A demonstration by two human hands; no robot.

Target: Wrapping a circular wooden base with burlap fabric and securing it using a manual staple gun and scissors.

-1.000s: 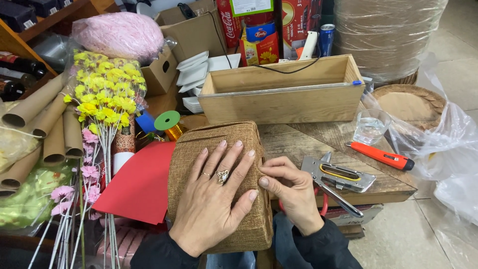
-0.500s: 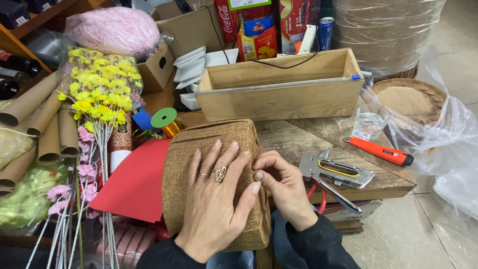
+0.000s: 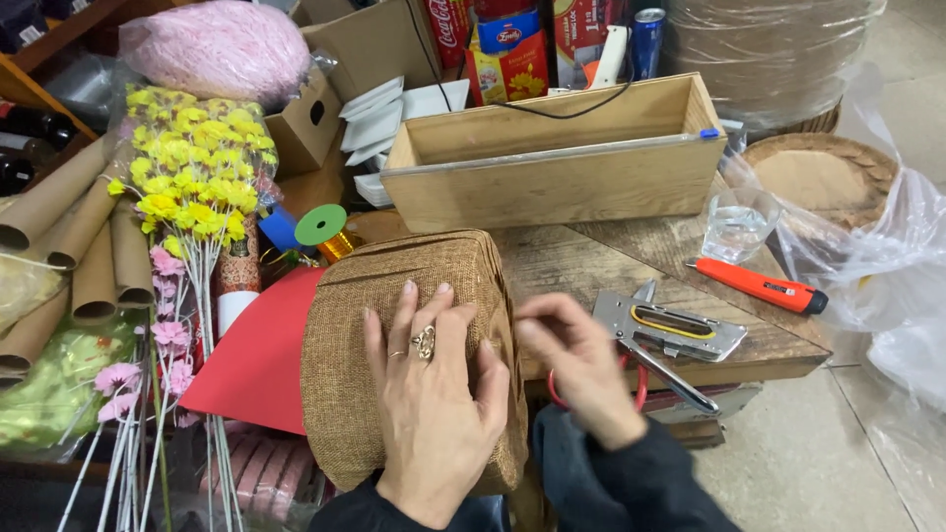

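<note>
**Position.** The burlap box (image 3: 394, 296) lies at the near edge of the table (image 3: 591, 261), directly in front of the person, with part of it overhanging toward the lap. All locations below are given from this box.

**Left hand.** The left hand (image 3: 429, 394) lies palm-down on top of the box. Its fingers (image 3: 409, 315) are spread and pressed flat on the burlap, and the thumb hooks over the right-hand edge. One finger carries a ring.

**Right hand.** The right hand (image 3: 581, 369) is just right of the box, close to the covered side. It is blurred. The fingers look loosely curled, but whether they pinch cloth or anything else cannot be told.

**Step in hand.** By judgement, the cloth is being held taut against the box while the right side is attended to.

**Next move.** Any fixing of the cloth calls for unbroken pressure from the left palm so that the weave does not slacken. It also calls for a firm pinch of the loose edge.

**Surroundings.**
- Right of the box: a stapler (image 3: 670, 330), and beyond it an orange cutter (image 3: 759, 286).
- Behind the box: a wooden crate (image 3: 552, 163).
- Left of the box: a red sheet (image 3: 261, 360), partly under it.
</note>
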